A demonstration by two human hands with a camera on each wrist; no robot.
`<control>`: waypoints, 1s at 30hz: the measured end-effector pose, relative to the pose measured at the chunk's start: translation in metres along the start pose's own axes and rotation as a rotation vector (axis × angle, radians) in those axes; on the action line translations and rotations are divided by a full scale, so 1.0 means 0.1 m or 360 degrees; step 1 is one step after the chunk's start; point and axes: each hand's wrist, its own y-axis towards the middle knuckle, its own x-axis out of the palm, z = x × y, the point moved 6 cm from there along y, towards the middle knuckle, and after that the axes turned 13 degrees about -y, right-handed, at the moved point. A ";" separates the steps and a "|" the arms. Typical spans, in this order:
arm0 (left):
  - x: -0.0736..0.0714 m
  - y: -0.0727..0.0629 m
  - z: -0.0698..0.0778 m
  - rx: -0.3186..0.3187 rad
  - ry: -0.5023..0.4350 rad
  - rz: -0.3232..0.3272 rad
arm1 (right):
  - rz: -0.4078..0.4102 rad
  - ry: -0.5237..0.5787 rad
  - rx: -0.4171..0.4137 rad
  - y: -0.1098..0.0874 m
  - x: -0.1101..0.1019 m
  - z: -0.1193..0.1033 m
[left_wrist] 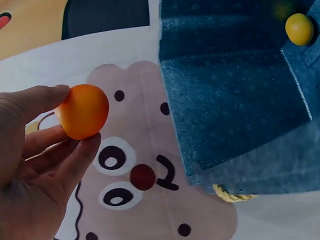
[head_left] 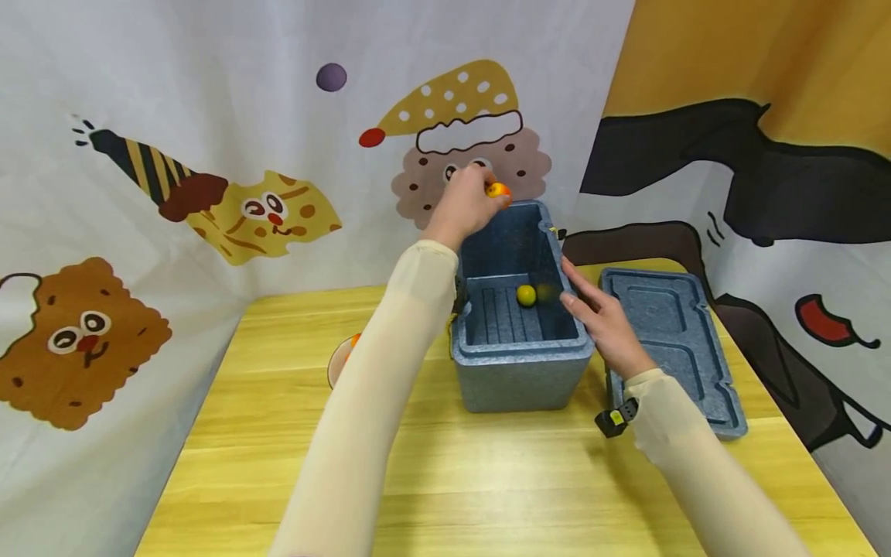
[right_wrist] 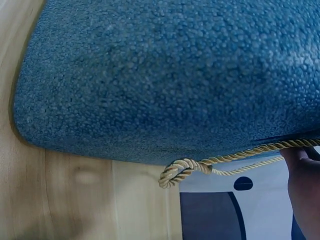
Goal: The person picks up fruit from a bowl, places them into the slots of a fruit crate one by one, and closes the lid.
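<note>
My left hand (head_left: 468, 203) holds a small round orange fruit (left_wrist: 83, 111) between thumb and fingertips, above the far left rim of a blue-grey foam box (head_left: 522, 381). The box stands uncovered on the table, and a small yellow round fruit (head_left: 526, 295) lies on its ribbed floor. Against the box's right wall rests my right hand (head_left: 604, 319), its fingers extended along the upper side. A twisted gold rope (right_wrist: 182, 170) hangs on that outer wall, and in the right wrist view part of the hand (right_wrist: 305, 182) shows beside it.
To the right of the box lies its blue-grey lid (head_left: 661, 325). A round plate (head_left: 337, 362) with something orange on it is mostly hidden behind my left forearm. A printed curtain (head_left: 278, 46) hangs behind the wooden table (head_left: 487, 480).
</note>
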 end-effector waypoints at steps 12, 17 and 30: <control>0.08 0.08 -0.20 -0.0124 0.0069 -0.0083 | 0.0005 0.0014 -0.0011 0.00 0.01 0.00; 0.08 0.07 -0.22 -0.0121 0.0053 -0.0078 | 0.0007 0.0022 -0.0021 0.00 0.00 0.01; -0.07 0.00 -0.28 -0.0082 0.0122 -0.0012 | 0.0013 0.0033 -0.0014 0.00 0.01 0.00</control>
